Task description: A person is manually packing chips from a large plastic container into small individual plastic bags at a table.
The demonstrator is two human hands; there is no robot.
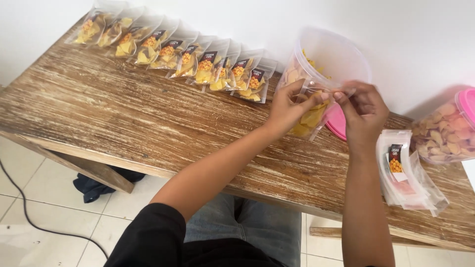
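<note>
- Your left hand (286, 110) pinches the top of a clear pouch of yellow chips (310, 117), held over the desk's (123, 118) back edge.
- Behind it, a row of filled pouches (178, 52) runs along the back-left edge.
- Your right hand (365, 110) grips the same pouch's seal.
- Next, an open clear tub (330, 57), a stack of empty pouches (403, 170), then a pink-lidded jar (448, 131) at the right edge.

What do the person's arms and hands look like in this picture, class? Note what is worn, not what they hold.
Both forearms are bare from elbow to wrist. The left hand and the right hand wear no gloves, and no ring, watch or bracelet shows. A short black sleeve covers the left upper arm; the right arm shows no sleeve in view.
</note>
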